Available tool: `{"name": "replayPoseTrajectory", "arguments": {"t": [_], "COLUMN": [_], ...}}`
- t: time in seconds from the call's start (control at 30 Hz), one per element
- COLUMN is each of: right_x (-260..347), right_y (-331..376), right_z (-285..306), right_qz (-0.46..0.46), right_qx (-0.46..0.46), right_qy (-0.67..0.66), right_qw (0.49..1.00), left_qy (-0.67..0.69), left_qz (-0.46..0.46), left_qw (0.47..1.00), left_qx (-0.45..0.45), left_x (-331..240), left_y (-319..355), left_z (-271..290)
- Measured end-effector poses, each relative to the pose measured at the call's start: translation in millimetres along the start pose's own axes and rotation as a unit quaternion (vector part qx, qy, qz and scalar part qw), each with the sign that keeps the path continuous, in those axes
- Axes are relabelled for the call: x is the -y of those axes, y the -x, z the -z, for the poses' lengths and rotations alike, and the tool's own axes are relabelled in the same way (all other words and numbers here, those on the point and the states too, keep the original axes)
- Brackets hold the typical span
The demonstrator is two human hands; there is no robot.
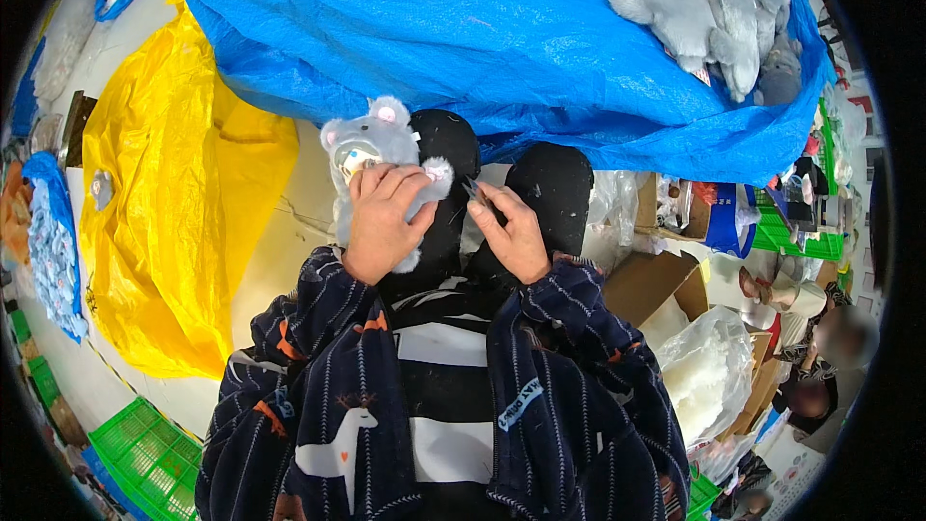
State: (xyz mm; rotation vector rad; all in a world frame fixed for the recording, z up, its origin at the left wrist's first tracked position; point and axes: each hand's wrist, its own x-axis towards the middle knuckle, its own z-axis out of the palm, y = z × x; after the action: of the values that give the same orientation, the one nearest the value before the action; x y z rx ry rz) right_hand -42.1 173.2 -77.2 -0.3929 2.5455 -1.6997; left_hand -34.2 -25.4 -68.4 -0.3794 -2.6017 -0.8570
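Observation:
A grey plush toy (394,140) with round pink-lined ears and a pale face lies on my left thigh, its head pointing away from me. My left hand (384,217) presses over its body and lower face, fingers curled on the fur, and hides much of its front. One white-and-pink paw (438,171) sticks out to the right of my fingers. Just right of the toy, above the gap between my knees, my right hand (513,232) pinches a small, dark, pointed metal tool (473,189). Its tips point toward the toy but stand apart from it; my fingers cover its handle.
A large blue sheet bag (405,29) spreads beyond my knees, with several grey plush pieces (675,10) at its right. On the left lies a yellow bag (164,203). Right of me are a cardboard box (656,289) and a clear bag of white stuffing (709,376). People sit farther right.

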Motion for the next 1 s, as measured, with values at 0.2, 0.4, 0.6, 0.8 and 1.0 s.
{"name": "replayPoseTrajectory", "arguments": {"t": [0.2, 0.4, 0.6, 0.8, 1.0], "right_x": [-5.6, -7.2, -0.7, 4.8, 3.1], "right_y": [-5.5, -12.8, -28.8, -34.3, -43.1], "right_z": [-11.3, -16.7, -20.3, -7.7, -22.0], "right_qz": [-0.012, -0.017, -0.017, -0.103, 0.129], "right_qx": [0.011, -0.018, -0.026, -0.029, 0.021], "right_qy": [0.012, 0.028, -0.021, -0.174, 0.127], "right_qw": [1.000, 0.999, 0.999, 0.979, 0.983], "left_qy": [0.000, -0.004, -0.003, 0.008, -0.010], "left_qz": [0.000, 0.002, 0.000, 0.006, -0.002], "left_qw": [1.000, 1.000, 1.000, 1.000, 1.000], "left_qx": [0.001, 0.014, 0.013, 0.019, 0.017], "left_x": [0.5, -1.6, -3.2, -3.1, -3.1], "left_y": [-0.2, 0.2, -0.5, 0.7, 0.3], "left_z": [-1.5, -2.1, -3.3, -4.2, -4.6]}}
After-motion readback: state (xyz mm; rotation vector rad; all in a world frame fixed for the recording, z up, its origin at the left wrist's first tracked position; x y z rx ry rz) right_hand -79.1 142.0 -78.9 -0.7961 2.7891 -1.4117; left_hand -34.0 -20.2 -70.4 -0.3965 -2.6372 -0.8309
